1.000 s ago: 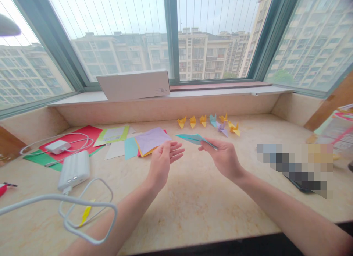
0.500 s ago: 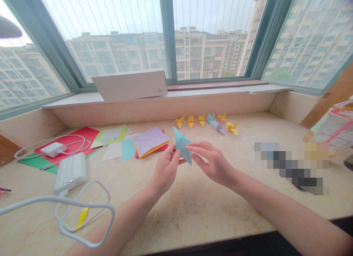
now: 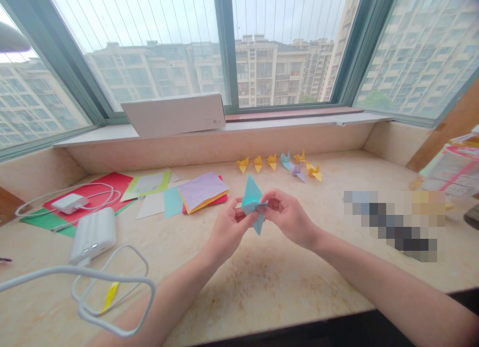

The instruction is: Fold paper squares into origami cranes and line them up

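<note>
A folded light-blue origami paper point(image 3: 251, 190) is held up above the counter, one point upward and another downward. My left hand point(image 3: 232, 227) grips its left side, thumb across the lower front and fingers behind. My right hand point(image 3: 290, 217) pinches the right side between thumb and curled fingers, close to the left thumb. Behind the hands, several small folded paper cranes stand in a row: yellow cranes point(image 3: 258, 163), a light-blue crane point(image 3: 286, 160) and a purple crane point(image 3: 298, 172). Left of my hands lies a stack of paper with a purple sheet point(image 3: 204, 190) on top.
On the left are a white power bank point(image 3: 93, 232), a white charger point(image 3: 69, 203) and looped white cable point(image 3: 149, 292) near my left forearm. Red paper point(image 3: 112, 180) and green paper point(image 3: 37, 217) lie beneath the charger. A white box point(image 3: 174, 115) leans by the window.
The light-blue paper has turned more upright and its side parts are folded differently. My right fingers went from touching its face to pinching its right side; my left thumb moved right.
</note>
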The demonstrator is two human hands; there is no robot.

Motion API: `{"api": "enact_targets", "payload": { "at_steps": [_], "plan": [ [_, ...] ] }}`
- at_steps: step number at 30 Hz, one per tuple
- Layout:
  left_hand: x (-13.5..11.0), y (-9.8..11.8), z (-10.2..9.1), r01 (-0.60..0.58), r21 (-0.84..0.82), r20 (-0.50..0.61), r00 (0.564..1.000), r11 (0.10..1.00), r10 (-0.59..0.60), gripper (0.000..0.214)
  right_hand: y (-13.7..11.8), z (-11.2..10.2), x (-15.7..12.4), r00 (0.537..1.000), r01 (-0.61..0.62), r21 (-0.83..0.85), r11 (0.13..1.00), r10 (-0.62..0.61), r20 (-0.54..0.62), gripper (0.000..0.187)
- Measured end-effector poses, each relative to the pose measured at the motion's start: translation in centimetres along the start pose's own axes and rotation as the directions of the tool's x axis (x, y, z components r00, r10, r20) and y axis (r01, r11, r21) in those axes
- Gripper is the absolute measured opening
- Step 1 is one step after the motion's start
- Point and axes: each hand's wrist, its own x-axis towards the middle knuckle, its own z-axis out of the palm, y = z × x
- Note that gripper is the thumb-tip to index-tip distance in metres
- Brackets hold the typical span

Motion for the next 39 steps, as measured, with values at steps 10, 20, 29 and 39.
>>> {"api": "enact_targets", "payload": {
  "at_steps": [10,20,29,39],
  "plan": [
    [-0.1,0.6,0.0,-0.026,-0.032,-0.066,0.998,0.999,0.023,0.03,-1.0,-0.2,0.3,0.997,0.073,0.12,0.99,-0.076,0.017,0.011],
    [-0.2,0.4,0.0,-0.006,0.007,-0.042,0.999,1.0,0.006,0.037,-1.4,-0.6,-0.1,0.977,0.212,-0.152,0.965,-0.21,0.029,0.012],
    [-0.6,0.5,0.5,-0.007,0.015,-0.029,1.0,1.0,0.008,0.036,-0.8,0.1,0.0,0.991,0.094,0.075,0.993,-0.085,-0.106,0.018],
    [-0.5,0.8,0.1,-0.01,0.004,0.012,1.0,1.0,0.01,0.031,-1.5,0.1,-0.2,0.997,0.064,0.017,0.998,-0.063,-0.052,0.016]
  ]
}}
